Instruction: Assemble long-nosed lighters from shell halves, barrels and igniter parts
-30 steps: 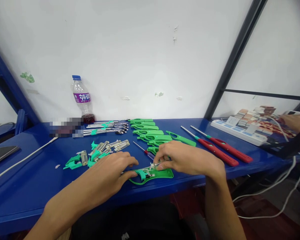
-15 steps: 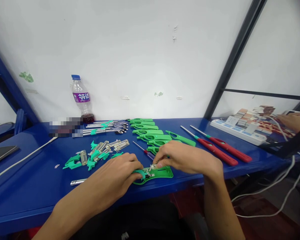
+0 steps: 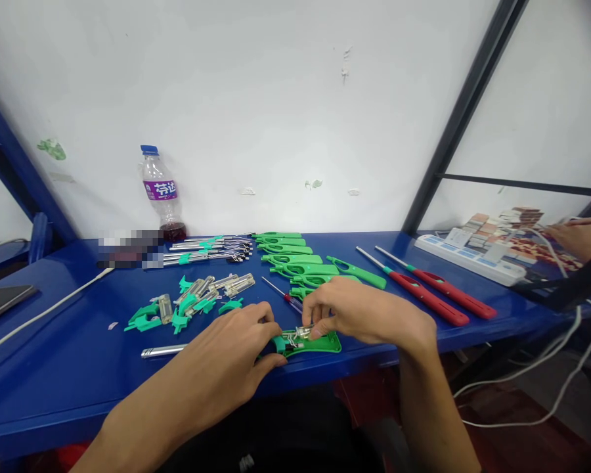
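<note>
Near the front edge of the blue table, an open green lighter casing lies with its hollow side up. My left hand is closed on the end of the casing, around its teal trigger piece. A metal tube sticks out to the left from under that hand. My right hand pinches a small clear fuel tank over the casing; whether it touches the bottom is hidden. White wires show between the two hands. Behind them lies a thin screwdriver, its handle partly hidden.
Loose teal triggers and clear tanks lie at left. Several metal tubes and green casings line the back. Two red lighters and a power strip are at right. A bottle stands by the wall; another person's hand shows far right.
My right hand has lowered the tank slightly toward the casing. The left thumb has shifted along the casing's near edge, and more of the metal tube shows.
</note>
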The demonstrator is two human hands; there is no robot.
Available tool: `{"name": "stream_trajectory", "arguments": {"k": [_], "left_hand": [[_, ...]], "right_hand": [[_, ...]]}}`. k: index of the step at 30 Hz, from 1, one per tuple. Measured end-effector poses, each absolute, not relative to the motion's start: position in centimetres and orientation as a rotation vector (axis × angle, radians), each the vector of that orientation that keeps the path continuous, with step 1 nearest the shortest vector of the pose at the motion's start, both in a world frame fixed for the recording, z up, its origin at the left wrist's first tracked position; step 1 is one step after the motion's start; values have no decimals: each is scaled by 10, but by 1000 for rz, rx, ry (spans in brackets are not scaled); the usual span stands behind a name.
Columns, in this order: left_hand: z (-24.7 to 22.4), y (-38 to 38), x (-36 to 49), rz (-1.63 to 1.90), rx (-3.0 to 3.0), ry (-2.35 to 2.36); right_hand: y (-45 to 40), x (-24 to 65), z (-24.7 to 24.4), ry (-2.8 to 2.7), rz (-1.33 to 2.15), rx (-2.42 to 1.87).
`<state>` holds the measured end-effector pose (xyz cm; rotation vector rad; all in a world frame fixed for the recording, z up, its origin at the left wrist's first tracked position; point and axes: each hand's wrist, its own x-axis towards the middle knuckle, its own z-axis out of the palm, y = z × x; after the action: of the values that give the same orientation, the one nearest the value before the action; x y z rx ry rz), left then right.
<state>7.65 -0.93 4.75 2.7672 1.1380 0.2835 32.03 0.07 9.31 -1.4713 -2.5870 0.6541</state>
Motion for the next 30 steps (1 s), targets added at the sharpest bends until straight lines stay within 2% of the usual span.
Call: {"name": "stream_trajectory", "arguments": {"k": [8,30], "left_hand": [[48,-13,76,254,2789,1146],[43,-8,75,316,2706,1099]], "right_hand": [[-5,315,90,-2546,692,-1421],[-10,305,94,-2532,414,-1516]]}}
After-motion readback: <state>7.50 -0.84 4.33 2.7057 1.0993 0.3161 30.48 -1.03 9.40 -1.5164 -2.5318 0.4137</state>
